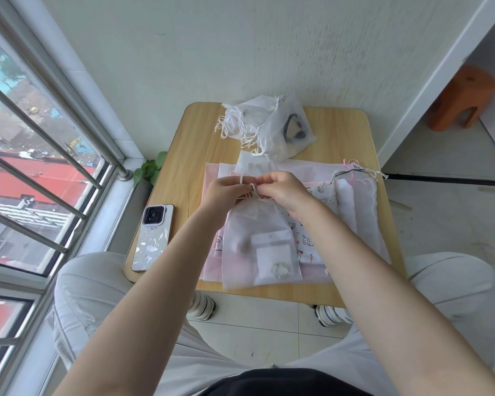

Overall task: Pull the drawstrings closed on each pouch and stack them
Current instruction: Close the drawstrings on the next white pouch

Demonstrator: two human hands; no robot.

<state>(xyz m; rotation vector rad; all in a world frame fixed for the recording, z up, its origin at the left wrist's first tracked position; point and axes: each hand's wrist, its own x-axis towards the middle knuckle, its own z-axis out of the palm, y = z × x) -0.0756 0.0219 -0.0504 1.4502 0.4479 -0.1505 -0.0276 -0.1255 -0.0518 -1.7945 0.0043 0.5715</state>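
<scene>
Our hands, left (226,191) and right (283,191), each pinch the white drawstrings (252,187) of a translucent pouch (257,241) lying on flat pouches mid-table (183,144). Closed pouches (257,124) heaped behind; phone (152,238) left.

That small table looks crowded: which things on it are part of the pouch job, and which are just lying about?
Part of the job:
- translucent white pouch, its drawstrings pinched by the left hand and right hand
- flat pouches spread beneath it
- heap of closed pouches at the table's far edge

Just lying about:
- phone on the wooden table
- orange stool
- green plant
</scene>
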